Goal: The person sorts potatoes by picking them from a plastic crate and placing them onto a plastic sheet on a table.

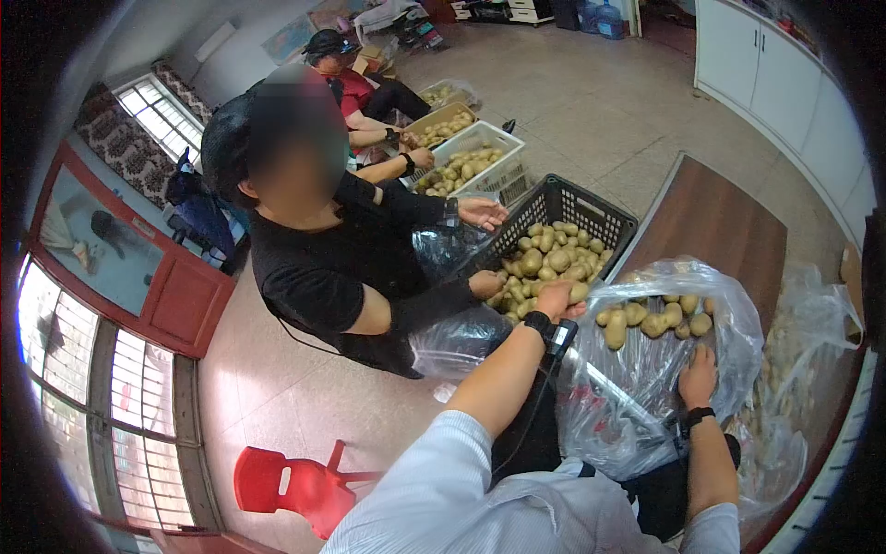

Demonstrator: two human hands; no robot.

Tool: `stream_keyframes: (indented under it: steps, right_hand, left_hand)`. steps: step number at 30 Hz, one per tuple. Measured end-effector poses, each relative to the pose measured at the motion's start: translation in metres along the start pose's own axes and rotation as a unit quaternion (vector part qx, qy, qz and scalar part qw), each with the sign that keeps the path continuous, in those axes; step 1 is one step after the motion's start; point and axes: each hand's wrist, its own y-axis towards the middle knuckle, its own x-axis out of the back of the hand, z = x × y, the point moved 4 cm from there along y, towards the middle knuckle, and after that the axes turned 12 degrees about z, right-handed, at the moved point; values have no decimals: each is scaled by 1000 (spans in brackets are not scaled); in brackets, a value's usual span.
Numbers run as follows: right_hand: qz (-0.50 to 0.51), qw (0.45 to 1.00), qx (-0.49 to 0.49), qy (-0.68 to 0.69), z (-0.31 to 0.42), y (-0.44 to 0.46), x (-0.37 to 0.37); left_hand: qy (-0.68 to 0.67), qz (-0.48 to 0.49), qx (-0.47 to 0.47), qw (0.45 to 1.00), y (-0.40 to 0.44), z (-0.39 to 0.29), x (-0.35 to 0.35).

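Note:
My left hand [556, 300] reaches over the near edge of the black crate [620, 219], its fingers closed round a potato [579, 292]. Many more potatoes [547, 262] fill the crate. On my lap, a large clear plastic bag [604, 415] lies spread with its mouth wide. Several potatoes [653, 325] rest in its far part. Inside the bag's right side, my right hand [699, 377] lies against the plastic just below these potatoes, fingers extended and no potato in it. Each of my wrists carries a black band.
A person in black [341, 268] sits to my left, both hands at the crate. Beyond, another person [355, 92] works by a white crate [503, 157] of potatoes. A brown board [715, 217] lies ahead right. A red chair [295, 485] stands at lower left.

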Motion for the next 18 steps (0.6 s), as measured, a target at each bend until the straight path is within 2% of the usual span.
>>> stream_keyframes:
  steps: [5, 7, 8, 9, 11, 12, 14, 15, 18]
  right_hand:
    - [22, 1000, 18, -7, 8, -6, 3]
    - [33, 999, 15, -8, 12, -11, 5]
    - [47, 998, 27, -15, 14, -12, 5]
    - [64, 997, 42, -22, 16, -13, 4]
    - [62, 996, 58, -39, 17, -15, -1]
    - [80, 994, 57, -45, 17, -15, -4]
    - [97, 992, 55, -53, 21, -15, -7]
    - [108, 993, 42, -30, 22, -17, -6]
    - [102, 994, 28, 37, 5, -7, -24]
  left_hand:
    - [-18, -10, -5, 1000, 17, 9, 13]
    - [-23, -5, -9, 1000, 40, 28, 39]
    - [246, 23, -208, 947, 54, 26, 56]
    - [406, 9, -196, 892, 38, 14, 46]
    - [699, -50, -180, 690, 3, -12, 21]
    - [546, -47, -242, 801, 13, -2, 37]
    - [369, -42, -298, 879, 24, 7, 58]
    - [502, -74, -288, 812, 21, 3, 57]
    - [608, -82, -265, 744, 11, -6, 51]
